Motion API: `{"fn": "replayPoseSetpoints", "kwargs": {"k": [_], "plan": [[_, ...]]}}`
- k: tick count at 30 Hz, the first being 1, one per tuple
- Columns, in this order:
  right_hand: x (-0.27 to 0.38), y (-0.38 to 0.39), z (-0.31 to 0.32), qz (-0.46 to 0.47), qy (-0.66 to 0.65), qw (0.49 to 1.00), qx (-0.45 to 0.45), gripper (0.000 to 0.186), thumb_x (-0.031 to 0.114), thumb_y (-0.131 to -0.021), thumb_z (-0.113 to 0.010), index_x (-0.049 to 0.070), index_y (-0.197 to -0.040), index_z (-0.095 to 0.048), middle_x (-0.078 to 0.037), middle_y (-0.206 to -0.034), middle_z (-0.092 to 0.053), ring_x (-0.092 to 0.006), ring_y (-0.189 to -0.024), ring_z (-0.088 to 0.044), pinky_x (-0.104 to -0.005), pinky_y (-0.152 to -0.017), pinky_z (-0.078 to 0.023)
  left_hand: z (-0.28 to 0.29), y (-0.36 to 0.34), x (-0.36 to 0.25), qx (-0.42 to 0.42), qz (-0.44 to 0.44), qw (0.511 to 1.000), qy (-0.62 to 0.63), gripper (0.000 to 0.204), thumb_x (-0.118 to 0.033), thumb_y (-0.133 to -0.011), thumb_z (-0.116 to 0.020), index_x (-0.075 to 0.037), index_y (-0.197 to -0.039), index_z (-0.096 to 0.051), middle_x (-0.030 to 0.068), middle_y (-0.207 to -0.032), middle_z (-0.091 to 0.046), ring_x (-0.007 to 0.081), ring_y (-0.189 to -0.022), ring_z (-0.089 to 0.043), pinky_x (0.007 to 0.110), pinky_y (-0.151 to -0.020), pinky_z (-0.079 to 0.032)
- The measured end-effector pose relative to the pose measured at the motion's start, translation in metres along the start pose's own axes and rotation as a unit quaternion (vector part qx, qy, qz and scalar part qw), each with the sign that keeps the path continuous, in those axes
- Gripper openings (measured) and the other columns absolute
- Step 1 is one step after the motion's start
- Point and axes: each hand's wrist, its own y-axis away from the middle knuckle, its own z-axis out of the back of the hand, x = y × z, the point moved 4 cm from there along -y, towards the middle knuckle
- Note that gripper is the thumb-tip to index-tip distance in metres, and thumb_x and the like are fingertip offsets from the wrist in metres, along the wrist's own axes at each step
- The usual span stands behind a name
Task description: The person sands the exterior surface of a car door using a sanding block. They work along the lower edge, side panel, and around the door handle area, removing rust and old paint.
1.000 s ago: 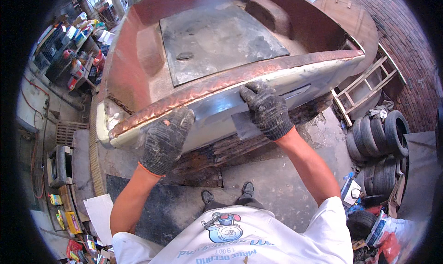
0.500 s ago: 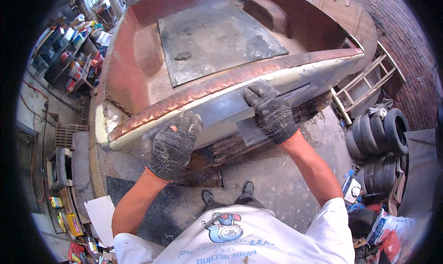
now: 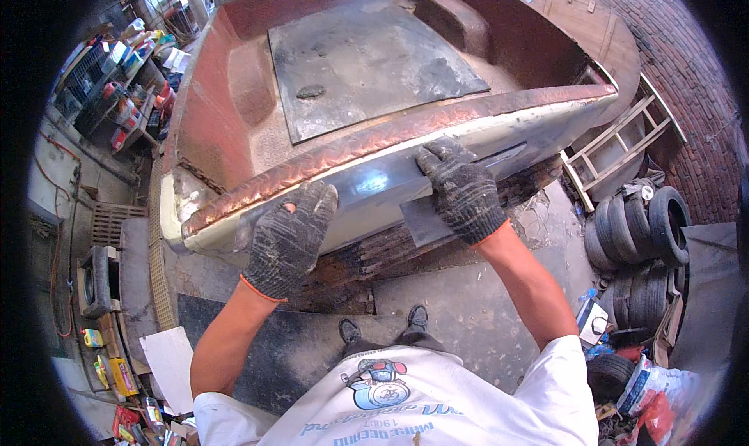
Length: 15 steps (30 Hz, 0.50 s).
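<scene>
Both my hands wear dark knit gloves with orange cuffs, and bare skin shows through a hole in the left one. Across the outer face of a pickup tailgate (image 3: 538, 126) lies a thin, shiny grey sheet (image 3: 374, 182). My left hand (image 3: 292, 231) is closed at its left part, fingers together and pointing up. Further right, my right hand (image 3: 462, 192) has its fingers bent over the sheet's upper part, close under the rusty top rim (image 3: 343, 151). A grey flap (image 3: 425, 221) sticks out below the tailgate, beside my right palm. Both thumbs are mostly hidden.
Inside the reddish truck bed lies a dark flat board (image 3: 374, 72). To the right are stacked tyres (image 3: 667, 220), a wooden ladder-like frame (image 3: 620, 146) and a brick wall (image 3: 694, 95). Cluttered shelves (image 3: 129, 95) and a white sheet (image 3: 168, 360) are on the left.
A bright reflection has appeared on the grey sheet between my hands. My left hand has shifted very slightly down and left; the right hand has hardly moved.
</scene>
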Motion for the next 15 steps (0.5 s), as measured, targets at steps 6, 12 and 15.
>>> {"fn": "replayPoseSetpoints", "kwargs": {"k": [6,12,15], "plan": [[-0.001,-0.002,0.002,0.003,-0.014,1.000,-0.014,0.049,-0.002,-0.072,-0.059,0.004,-0.121,-0.061,-0.018,-0.127,-0.059,-0.0389,-0.118,-0.054,-0.0466,-0.101,-0.045,-0.001,0.000,-0.001,0.028,0.005,0.999,-0.046,0.053,-0.010,-0.081,-0.053,-0.005,-0.133,-0.054,0.0150,-0.126,-0.061,0.0272,-0.101,-0.064,0.041,-0.081,-0.053],[0.000,0.008,-0.011,-0.003,0.022,1.000,0.010,0.055,0.001,-0.072,-0.060,0.005,-0.126,-0.058,-0.018,-0.130,-0.058,-0.0391,-0.120,-0.053,-0.0463,-0.100,-0.046,-0.004,0.002,-0.003,-0.023,-0.012,1.000,0.001,0.050,-0.010,-0.082,-0.053,-0.005,-0.131,-0.056,0.0152,-0.126,-0.061,0.0293,-0.110,-0.061,0.041,-0.088,-0.052],[0.000,0.017,-0.012,-0.044,0.009,0.998,0.051,0.059,0.002,-0.071,-0.062,0.007,-0.129,-0.057,-0.016,-0.133,-0.057,-0.0369,-0.118,-0.056,-0.0455,-0.094,-0.050,-0.008,0.003,-0.008,0.017,0.008,1.000,0.020,0.047,-0.010,-0.084,-0.053,-0.003,-0.130,-0.057,0.0158,-0.127,-0.060,0.0308,-0.112,-0.061,0.041,-0.090,-0.051]]}}
